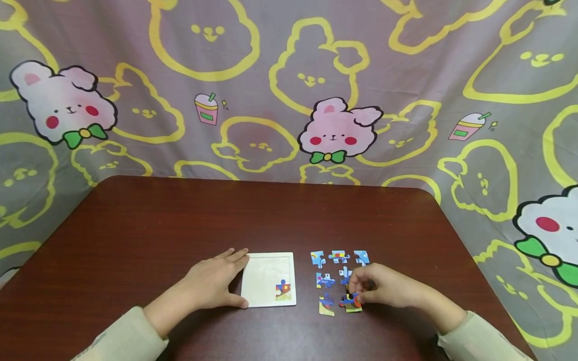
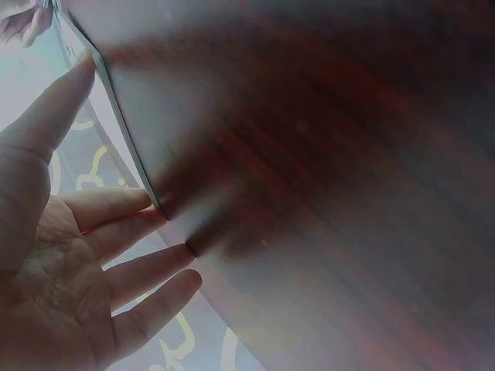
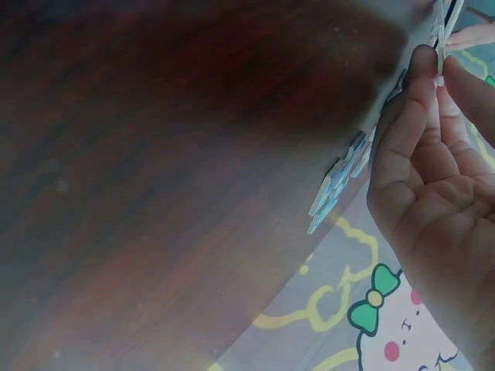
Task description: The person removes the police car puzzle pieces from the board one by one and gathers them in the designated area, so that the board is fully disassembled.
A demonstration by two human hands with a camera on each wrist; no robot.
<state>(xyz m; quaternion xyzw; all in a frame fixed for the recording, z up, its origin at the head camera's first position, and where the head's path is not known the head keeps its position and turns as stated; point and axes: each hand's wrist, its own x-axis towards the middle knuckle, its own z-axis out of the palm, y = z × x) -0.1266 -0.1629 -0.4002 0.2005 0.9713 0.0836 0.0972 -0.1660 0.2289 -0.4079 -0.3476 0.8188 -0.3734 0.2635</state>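
On the table, a square wooden puzzle tray (image 1: pixel 262 271) has one picture piece (image 1: pixel 283 292) in its near right corner. The left hand (image 1: pixel 214 282) lies along the tray's left edge, fingers extended; its thumb touches the near corner and fingertips the far one. To the right, the right hand (image 1: pixel 386 287) pinches a jigsaw puzzle piece (image 1: pixel 351 303) between thumb and forefinger, at the near end of the loose pieces. The right wrist view shows that piece (image 3: pixel 441 58) edge-on, apparently raised off the table. Part of another piece behind the fingers is hidden.
Several loose jigsaw pieces (image 1: pixel 317 257) lie in rough rows between the tray and the right hand. The dark brown wooden table (image 1: pixel 203 215) ends at a patterned cloth (image 1: pixel 262 100) that hangs behind it and along both sides.
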